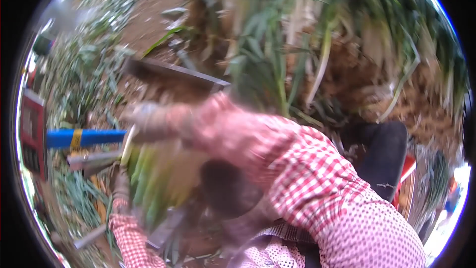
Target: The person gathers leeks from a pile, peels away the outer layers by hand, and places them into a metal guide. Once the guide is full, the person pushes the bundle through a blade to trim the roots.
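A bundle of green and pale leeks (pixel 148 183), smeared by motion, lies at the lower left between my arms. My right hand (pixel 148 119) is reached far across to the left, at its upper end. Close below is my left hand (pixel 120 181), beside the bundle's left end. A narrow pale strip (pixel 129 145), perhaps a stalk, spans the gap between the two hands. Both hands are blurred, so I cannot make out how their fingers are set. Red-and-white checked sleeves cover both arms. A dark rounded shape (pixel 229 188) sits right of the bundle.
A blue post (pixel 91 138) with a red display box (pixel 32 134) stands at the left. Beyond my right arm lies a long grey metal bar (pixel 173 72). Upright leeks (pixel 317 25) are heaped on soil at the far right. Loose leaves (pixel 89 69) litter the left ground.
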The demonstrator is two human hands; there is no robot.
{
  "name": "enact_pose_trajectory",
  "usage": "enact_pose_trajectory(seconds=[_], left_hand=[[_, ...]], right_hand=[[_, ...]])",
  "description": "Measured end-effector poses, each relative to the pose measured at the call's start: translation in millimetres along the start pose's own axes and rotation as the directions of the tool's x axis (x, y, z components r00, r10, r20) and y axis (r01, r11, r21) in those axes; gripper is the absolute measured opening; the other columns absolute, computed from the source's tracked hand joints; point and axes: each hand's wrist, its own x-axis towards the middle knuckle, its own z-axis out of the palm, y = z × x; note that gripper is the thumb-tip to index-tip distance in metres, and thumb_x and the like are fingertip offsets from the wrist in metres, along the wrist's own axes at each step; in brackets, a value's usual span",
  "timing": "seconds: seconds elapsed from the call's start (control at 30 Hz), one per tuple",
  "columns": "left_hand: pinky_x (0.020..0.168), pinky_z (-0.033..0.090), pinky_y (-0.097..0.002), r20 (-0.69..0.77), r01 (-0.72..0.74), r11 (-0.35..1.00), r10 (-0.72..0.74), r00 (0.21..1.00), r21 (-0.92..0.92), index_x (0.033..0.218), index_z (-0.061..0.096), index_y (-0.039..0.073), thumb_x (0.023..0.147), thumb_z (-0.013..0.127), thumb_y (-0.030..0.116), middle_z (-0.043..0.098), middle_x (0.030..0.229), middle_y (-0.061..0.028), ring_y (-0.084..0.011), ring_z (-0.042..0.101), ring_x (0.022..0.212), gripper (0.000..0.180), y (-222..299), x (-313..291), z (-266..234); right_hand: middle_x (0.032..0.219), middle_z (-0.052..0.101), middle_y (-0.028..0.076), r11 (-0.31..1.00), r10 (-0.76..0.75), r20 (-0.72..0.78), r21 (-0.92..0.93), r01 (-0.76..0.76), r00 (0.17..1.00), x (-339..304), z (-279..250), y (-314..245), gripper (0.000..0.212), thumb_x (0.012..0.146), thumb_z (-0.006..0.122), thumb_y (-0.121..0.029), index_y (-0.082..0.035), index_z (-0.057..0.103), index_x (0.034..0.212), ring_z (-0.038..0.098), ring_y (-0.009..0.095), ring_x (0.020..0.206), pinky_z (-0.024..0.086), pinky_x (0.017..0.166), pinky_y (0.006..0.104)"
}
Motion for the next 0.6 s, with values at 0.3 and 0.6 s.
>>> enact_pose_trajectory(seconds=[0.3, 0.6], left_hand=[[0.061, 0.045, -0.0307, -0.197, 0.116, 0.980, -0.147, 0.969, -0.159, 0.094, 0.064, -0.002, 0.094, 0.052, 0.024, 0.060, 0.073, -0.0036, -0.0137, 0.054, 0.065, 0.028, 119.4, -33.8, -127.7], [0.071, 0.049, -0.0267, 0.208, -0.370, 0.722, 0.574, 0.792, -0.584, 0.101, 0.061, -0.002, 0.091, 0.053, 0.008, 0.062, 0.091, -0.0067, -0.0147, 0.061, 0.081, 0.016, 505.2, -143.6, -155.1]], right_hand=[[0.091, 0.070, 0.017, 0.459, 0.884, -0.407, 0.662, -0.593, 0.230, -404.8, -44.7, 132.9, 0.028, 0.086, 0.062, -0.023, 0.000, 0.067, 0.101, 0.068, 0.024, 0.086, 0.054, 0.079, 0.0344], [0.085, 0.066, 0.009, 0.326, 0.904, -0.421, 0.791, -0.518, -0.074, -407.8, -59.2, 262.3, 0.033, 0.087, 0.065, -0.027, -0.004, 0.061, 0.110, 0.062, 0.018, 0.070, 0.050, 0.065, 0.0316]])
